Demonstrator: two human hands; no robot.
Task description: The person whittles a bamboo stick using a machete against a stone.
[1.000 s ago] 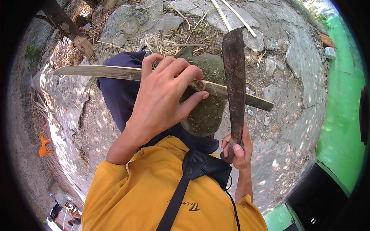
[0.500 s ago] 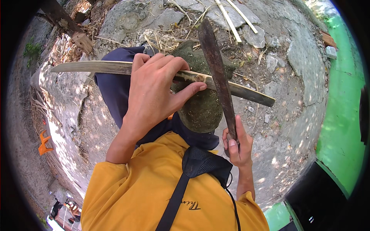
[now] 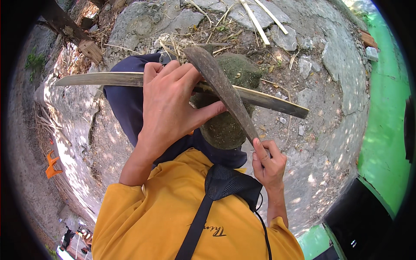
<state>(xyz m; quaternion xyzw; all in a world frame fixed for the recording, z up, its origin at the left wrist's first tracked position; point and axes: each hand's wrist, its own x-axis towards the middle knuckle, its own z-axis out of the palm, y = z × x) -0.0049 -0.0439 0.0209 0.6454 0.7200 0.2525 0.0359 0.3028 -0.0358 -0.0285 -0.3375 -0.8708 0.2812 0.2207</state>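
Note:
My left hand [image 3: 167, 97] grips a long split bamboo strip [image 3: 273, 104] near its middle, thumb on the near side and fingers over the far side. The strip lies crosswise, its pointed end to the left over my knee. Below it is a rounded, greenish-brown block [image 3: 223, 130] between my legs, dusted with pale bits. In my right hand [image 3: 269, 164] is the handle of a machete [image 3: 225, 82], forefinger stretched along it. The dark blade slants up and left across the strip, its tip close to my left knuckles. Whether the edge touches the bamboo I cannot tell.
Two pale split strips [image 3: 255, 21] lie on the broken concrete ground ahead, near fibrous shavings [image 3: 173, 45] and loose stones [image 3: 305, 67]. A wooden post [image 3: 89, 50] stands at the far left. Along the right runs a green surface [image 3: 385, 117]. An orange chair [image 3: 53, 164] is at the left.
The machete blade has swung left, its tip now nearer my left hand and its broad side turned up more. My right forefinger has come down along the handle. The bamboo strip has barely shifted.

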